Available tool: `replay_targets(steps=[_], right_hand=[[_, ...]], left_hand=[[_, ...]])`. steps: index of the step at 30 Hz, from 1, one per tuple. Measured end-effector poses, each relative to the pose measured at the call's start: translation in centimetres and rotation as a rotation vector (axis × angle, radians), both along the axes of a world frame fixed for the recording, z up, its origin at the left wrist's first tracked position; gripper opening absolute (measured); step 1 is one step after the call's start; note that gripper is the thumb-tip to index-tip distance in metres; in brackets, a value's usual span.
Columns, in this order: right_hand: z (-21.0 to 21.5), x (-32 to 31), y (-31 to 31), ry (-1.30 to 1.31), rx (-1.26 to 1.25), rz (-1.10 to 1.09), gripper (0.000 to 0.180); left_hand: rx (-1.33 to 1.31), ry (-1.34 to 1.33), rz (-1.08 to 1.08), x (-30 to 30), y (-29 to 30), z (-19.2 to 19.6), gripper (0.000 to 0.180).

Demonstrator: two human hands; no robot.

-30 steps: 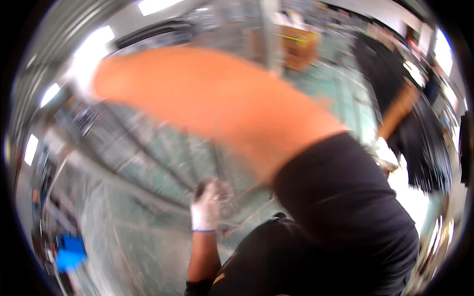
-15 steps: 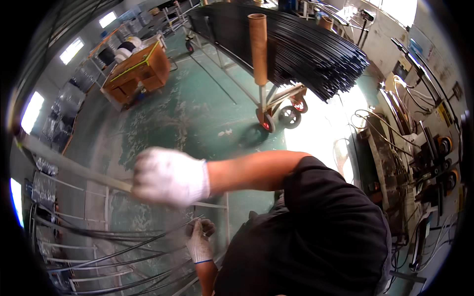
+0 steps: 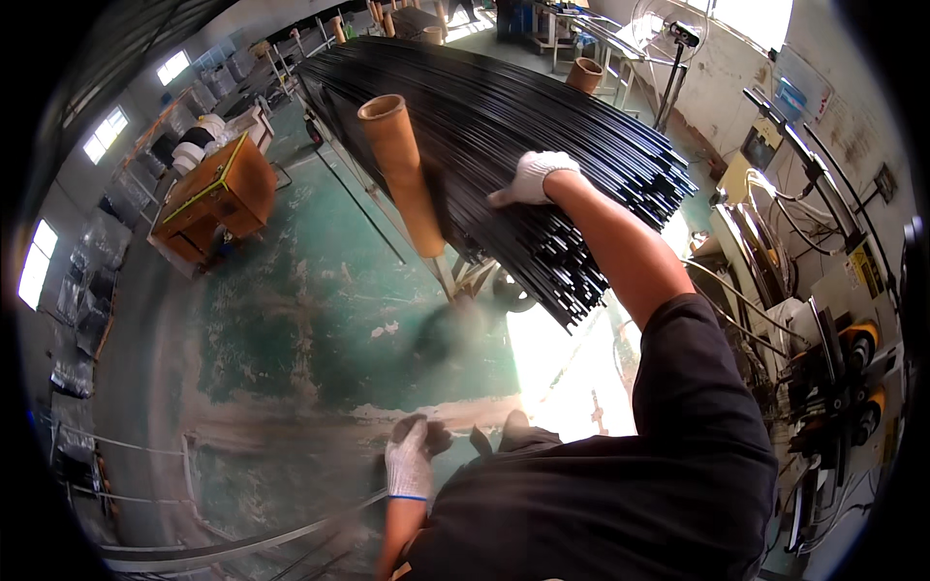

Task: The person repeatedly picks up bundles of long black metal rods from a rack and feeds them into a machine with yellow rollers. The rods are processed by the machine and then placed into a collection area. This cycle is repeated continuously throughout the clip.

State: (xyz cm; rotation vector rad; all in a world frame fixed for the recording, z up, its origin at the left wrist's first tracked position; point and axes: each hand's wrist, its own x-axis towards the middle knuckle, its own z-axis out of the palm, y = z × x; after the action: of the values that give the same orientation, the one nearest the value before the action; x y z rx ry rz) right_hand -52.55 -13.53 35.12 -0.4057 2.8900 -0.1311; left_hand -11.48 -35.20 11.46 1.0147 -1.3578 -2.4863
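My right hand (image 3: 538,179), in a white knit glove, is at the top of a large stack of long black rods (image 3: 484,111). Its thumb points left, apart from the other fingers, and no single rod shows in its grasp. Low in the middle, my left hand (image 3: 411,457) stays close to my body in a white glove with darker fingertips. Those fingers are curled closed and a bit blurred; what they hold, if anything, cannot be made out. A tall brown tube (image 3: 402,174) stands upright against the stack's near side.
A wheeled metal frame (image 3: 449,276) carries the stack. Left stands a brown wooden desk (image 3: 215,203). Machinery with cables and black parts (image 3: 843,387) lines the right wall. A pale metal rail (image 3: 223,552) crosses the lower left, and a black stand (image 3: 670,82) rises behind the rods.
My right hand has swung from the left across to the rod stack. The view has turned, so the stack appears nearer and the thin rods at lower left are mostly out of sight.
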Motion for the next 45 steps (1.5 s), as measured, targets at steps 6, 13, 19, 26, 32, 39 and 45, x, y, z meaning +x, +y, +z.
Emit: replay_targets(steps=[6,13,19,26,32,39,45], right_hand=[[-0.1,-4.5,2.7,-0.048,-0.087,0.1,0.061],[0.2,-4.7,3.2,0.053,-0.029,0.157,0.04],[-2.0,-9.7,5.0,-0.047,-0.134,0.251,0.036],[-2.1,-12.0,6.4,0.092,-0.049,0.682,0.055],[2.3,-5.0,4.1,-0.166,-0.132,-0.082,0.062],[6.2,7.7,10.1,0.088,0.069,-0.319,0.046],[4.9,25.3,18.5,0.545,0.207,-0.455,0.037]], left_hand=[[-0.242,0.125,-0.14,-11.3,2.8,4.2,0.016],[-0.438,0.289,-0.275,-23.5,2.1,9.5,0.016],[-0.371,0.572,-0.468,-31.5,3.3,14.9,0.017],[-0.244,0.473,-0.657,-36.1,1.5,14.8,0.02],[0.037,0.406,-0.736,-39.4,0.3,14.7,0.02],[0.291,0.392,-0.732,-44.1,0.9,16.4,0.037],[0.594,0.416,-0.503,-47.9,5.1,20.1,0.048]])
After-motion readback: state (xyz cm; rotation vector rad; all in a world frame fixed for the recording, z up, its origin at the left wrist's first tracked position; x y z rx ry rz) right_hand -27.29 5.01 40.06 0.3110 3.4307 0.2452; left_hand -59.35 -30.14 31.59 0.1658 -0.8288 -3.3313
